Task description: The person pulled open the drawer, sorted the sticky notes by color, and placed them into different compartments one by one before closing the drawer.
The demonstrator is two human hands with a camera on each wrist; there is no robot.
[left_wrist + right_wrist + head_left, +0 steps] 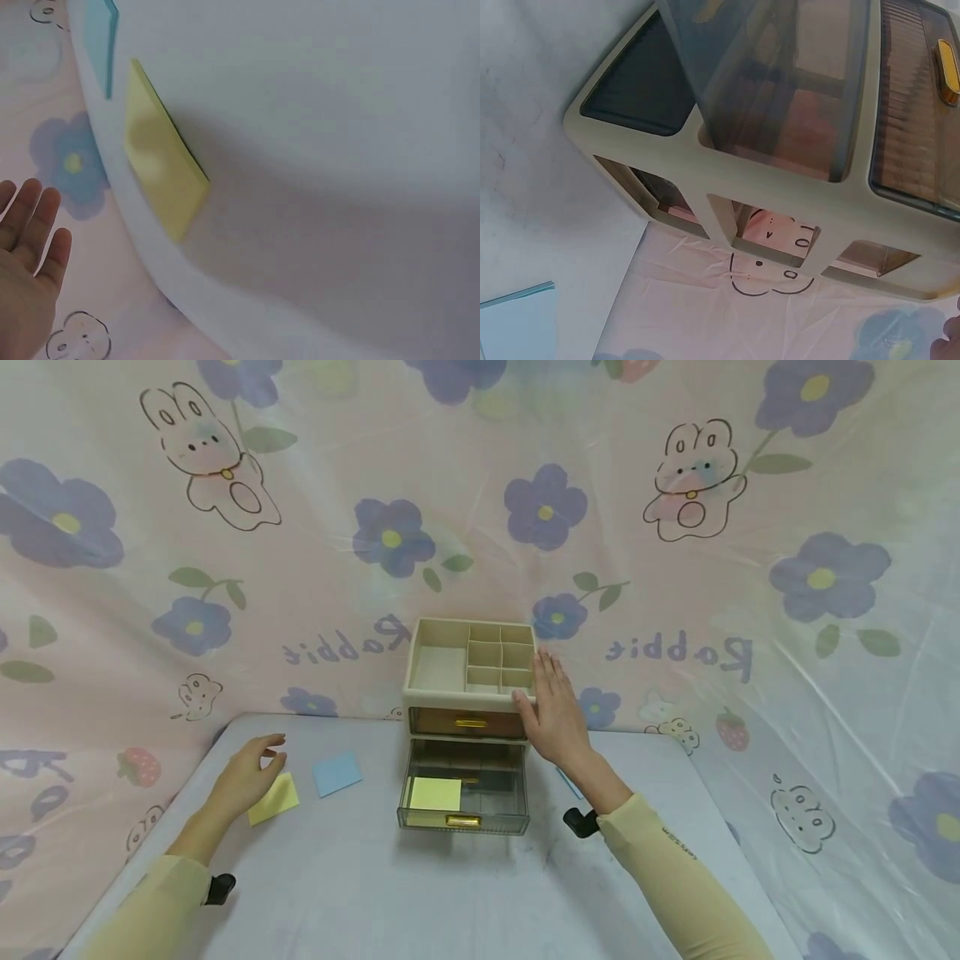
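Observation:
A cream desktop organizer (471,702) with smoky clear drawers stands toward the back of the table. Its middle drawer (491,818) is pulled out, and a yellow sticky-note pad (436,794) lies in its left part. My right hand (557,714) rests along the organizer's upper right edge, fingers straight and thumb at the front corner. On the left, my left hand (243,777) hovers with loosely bent fingers beside another yellow sticky-note pad (276,800), holding nothing. That pad (161,154) also shows in the left wrist view, apart from the fingers.
A blue sticky-note pad (337,774) lies between the left hand and the organizer. Partly hidden behind the right forearm is another blue pad (569,782). The organizer's top has divided compartments (501,656). A patterned curtain (480,527) hangs behind the table.

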